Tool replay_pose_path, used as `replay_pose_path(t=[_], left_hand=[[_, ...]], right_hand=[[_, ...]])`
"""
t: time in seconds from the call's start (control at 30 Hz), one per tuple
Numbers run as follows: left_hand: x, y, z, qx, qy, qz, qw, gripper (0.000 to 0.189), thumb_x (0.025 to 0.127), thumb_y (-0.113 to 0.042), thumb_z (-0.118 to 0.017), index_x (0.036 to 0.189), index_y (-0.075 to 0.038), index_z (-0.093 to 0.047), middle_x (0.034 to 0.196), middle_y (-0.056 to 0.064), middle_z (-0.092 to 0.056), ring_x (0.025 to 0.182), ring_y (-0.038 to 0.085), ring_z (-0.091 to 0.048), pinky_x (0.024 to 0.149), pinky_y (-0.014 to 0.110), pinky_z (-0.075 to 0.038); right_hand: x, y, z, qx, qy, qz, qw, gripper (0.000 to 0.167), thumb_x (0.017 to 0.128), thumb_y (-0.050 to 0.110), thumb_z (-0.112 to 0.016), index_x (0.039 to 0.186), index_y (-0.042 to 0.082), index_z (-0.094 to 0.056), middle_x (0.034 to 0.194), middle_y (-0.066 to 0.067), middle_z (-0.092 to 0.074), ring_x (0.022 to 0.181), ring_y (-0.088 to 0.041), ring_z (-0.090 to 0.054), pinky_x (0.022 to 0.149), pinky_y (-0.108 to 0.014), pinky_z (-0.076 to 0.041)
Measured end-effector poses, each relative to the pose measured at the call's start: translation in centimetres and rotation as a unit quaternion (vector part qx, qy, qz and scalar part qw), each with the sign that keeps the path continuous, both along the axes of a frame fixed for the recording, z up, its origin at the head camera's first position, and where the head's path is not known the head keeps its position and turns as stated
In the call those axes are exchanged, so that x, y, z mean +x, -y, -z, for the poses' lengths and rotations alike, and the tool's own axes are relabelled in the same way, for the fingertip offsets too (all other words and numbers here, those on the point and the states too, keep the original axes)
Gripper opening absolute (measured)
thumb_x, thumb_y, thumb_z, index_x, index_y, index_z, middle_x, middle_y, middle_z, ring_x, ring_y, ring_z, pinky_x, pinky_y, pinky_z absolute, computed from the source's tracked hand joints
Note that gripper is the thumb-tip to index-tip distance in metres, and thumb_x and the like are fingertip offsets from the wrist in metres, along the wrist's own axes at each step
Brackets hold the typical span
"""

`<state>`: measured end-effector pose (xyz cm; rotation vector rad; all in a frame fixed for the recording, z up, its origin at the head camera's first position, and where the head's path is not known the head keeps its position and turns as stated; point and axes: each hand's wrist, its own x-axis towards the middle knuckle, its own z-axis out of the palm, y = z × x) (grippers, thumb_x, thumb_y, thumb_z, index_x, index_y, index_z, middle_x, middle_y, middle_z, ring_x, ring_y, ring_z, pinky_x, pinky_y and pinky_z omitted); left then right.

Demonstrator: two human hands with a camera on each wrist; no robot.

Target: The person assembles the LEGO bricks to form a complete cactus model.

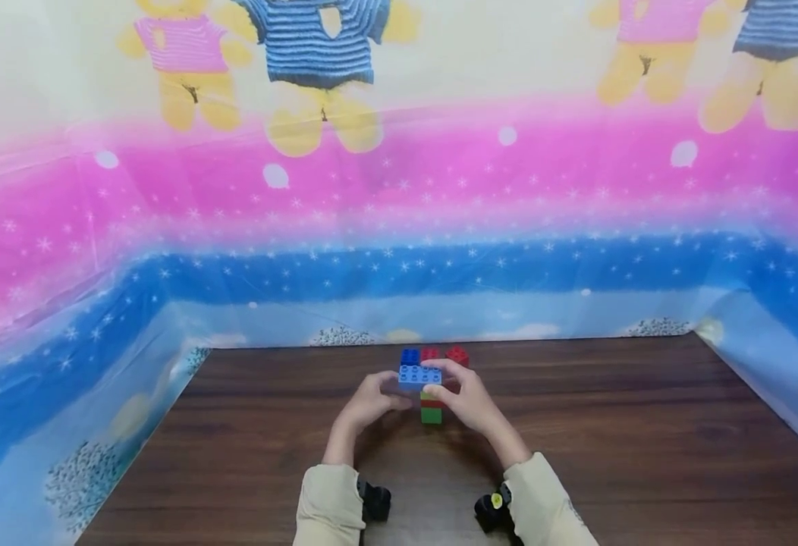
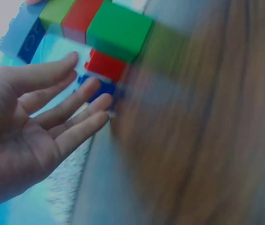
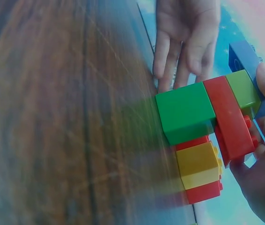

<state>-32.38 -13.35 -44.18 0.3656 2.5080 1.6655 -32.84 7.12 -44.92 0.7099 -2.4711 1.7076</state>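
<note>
A small tower of toy building bricks stands on the table, with a green brick (image 3: 186,112) at the bottom, then a red brick (image 3: 230,117) and a light green brick (image 3: 243,91). Across its top lies a blue brick (image 1: 418,377) that juts out to the left. My right hand (image 1: 470,394) pinches the right end of the blue brick, its thumb close over the light green one. To the left of the tower, my left hand (image 1: 368,398) holds nothing; its fingers (image 2: 78,105) are spread and fairly straight, beneath the blue brick's overhang.
Behind the tower are a dark blue brick (image 1: 409,356), a red brick (image 1: 430,353) and another red brick (image 1: 457,355). A yellow brick (image 3: 198,164) shows in the right wrist view. The wooden table (image 1: 249,470) meets a printed cloth (image 1: 440,265) at its back edge.
</note>
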Motion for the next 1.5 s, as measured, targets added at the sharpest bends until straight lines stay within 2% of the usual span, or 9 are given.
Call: replay_pose_path(t=[0.1, 0.17, 0.37, 0.57, 0.7, 0.77, 0.93, 1.23, 1.5], left_hand=[[-0.4, 0.2, -0.6, -0.018, -0.025, -0.059, 0.9978, 0.033, 0.087, -0.01, -0.07, 0.116, 0.004, -0.062, 0.116, 0.021, -0.066, 0.112, 0.035, -0.061, 0.096, 0.05, -0.051], [-0.8, 0.2, -0.7, -0.017, -0.026, -0.085, 0.9959, 0.034, 0.087, -0.009, -0.069, 0.117, 0.006, -0.062, 0.12, 0.024, -0.064, 0.115, 0.038, -0.059, 0.098, 0.051, -0.05], [-2.6, -0.5, -0.9, -0.015, -0.005, -0.125, 0.992, 0.044, 0.088, -0.004, -0.065, 0.128, 0.009, -0.053, 0.131, 0.029, -0.056, 0.123, 0.044, -0.053, 0.098, 0.052, -0.049], [-4.1, -1.2, -0.7, -0.03, 0.006, -0.123, 0.9919, 0.054, 0.086, 0.005, -0.056, 0.139, 0.006, -0.045, 0.14, 0.03, -0.048, 0.13, 0.044, -0.047, 0.096, 0.048, -0.05], [-4.8, -1.4, -0.5, -0.02, 0.012, -0.114, 0.9932, 0.061, 0.083, 0.01, -0.052, 0.143, 0.004, -0.041, 0.145, 0.031, -0.043, 0.134, 0.045, -0.042, 0.094, 0.044, -0.047], [-5.0, -1.5, -0.3, -0.012, 0.015, -0.109, 0.9939, 0.062, 0.084, 0.01, -0.053, 0.144, 0.004, -0.04, 0.146, 0.03, -0.043, 0.135, 0.045, -0.041, 0.098, 0.046, -0.046], [-5.3, -1.2, 0.4, 0.011, 0.018, -0.095, 0.9953, 0.06, 0.085, 0.01, -0.054, 0.143, 0.001, -0.043, 0.146, 0.027, -0.045, 0.137, 0.044, -0.04, 0.108, 0.052, -0.042], [-5.8, -1.0, 1.3, 0.018, 0.026, -0.094, 0.995, 0.053, 0.089, 0.005, -0.057, 0.141, -0.004, -0.049, 0.143, 0.025, -0.05, 0.135, 0.041, -0.045, 0.107, 0.051, -0.044], [-6.3, -1.4, 1.4, 0.023, 0.026, -0.113, 0.993, 0.042, 0.092, -0.001, -0.057, 0.135, 0.0, -0.054, 0.138, 0.024, -0.055, 0.132, 0.041, -0.049, 0.108, 0.051, -0.043]], right_hand=[[-0.1, 0.0, -0.1, -0.001, 0.004, 0.004, 1.0, 0.041, 0.095, 0.027, -0.064, 0.134, 0.019, -0.056, 0.127, -0.012, -0.062, 0.103, -0.024, -0.062, 0.086, -0.035, -0.057], [-0.2, 0.1, -0.2, -0.003, 0.008, 0.01, 0.9999, 0.041, 0.094, 0.028, -0.064, 0.134, 0.021, -0.057, 0.127, -0.012, -0.062, 0.105, -0.025, -0.062, 0.087, -0.037, -0.057], [-0.5, 0.2, -0.1, -0.005, 0.016, 0.016, 0.9997, 0.04, 0.095, 0.026, -0.063, 0.134, 0.021, -0.056, 0.129, -0.013, -0.061, 0.109, -0.029, -0.062, 0.091, -0.044, -0.056], [0.7, 0.5, -1.2, 0.003, 0.026, 0.014, 0.9996, 0.04, 0.096, 0.019, -0.062, 0.135, 0.012, -0.055, 0.129, -0.018, -0.06, 0.107, -0.03, -0.062, 0.09, -0.043, -0.056], [1.8, 0.6, -2.4, 0.003, 0.024, 0.004, 0.9997, 0.041, 0.096, 0.016, -0.061, 0.135, 0.007, -0.054, 0.131, -0.019, -0.059, 0.107, -0.031, -0.061, 0.092, -0.044, -0.056], [2.1, 0.6, -2.7, 0.002, 0.024, 0.002, 0.9997, 0.042, 0.096, 0.016, -0.061, 0.135, 0.006, -0.054, 0.132, -0.019, -0.059, 0.109, -0.031, -0.061, 0.092, -0.045, -0.055], [2.2, 0.6, -2.8, -0.004, 0.023, 0.002, 0.9997, 0.041, 0.096, 0.016, -0.062, 0.135, 0.006, -0.054, 0.132, -0.019, -0.059, 0.109, -0.032, -0.06, 0.092, -0.045, -0.055], [2.4, 0.6, -2.7, -0.004, 0.029, 0.003, 0.9996, 0.039, 0.096, 0.016, -0.062, 0.134, 0.01, -0.056, 0.134, -0.018, -0.058, 0.11, -0.033, -0.06, 0.093, -0.046, -0.055], [-0.2, 0.1, 0.2, -0.008, 0.018, 0.006, 0.9998, 0.04, 0.095, 0.026, -0.063, 0.134, 0.02, -0.057, 0.135, -0.011, -0.058, 0.112, -0.029, -0.06, 0.092, -0.043, -0.055]])
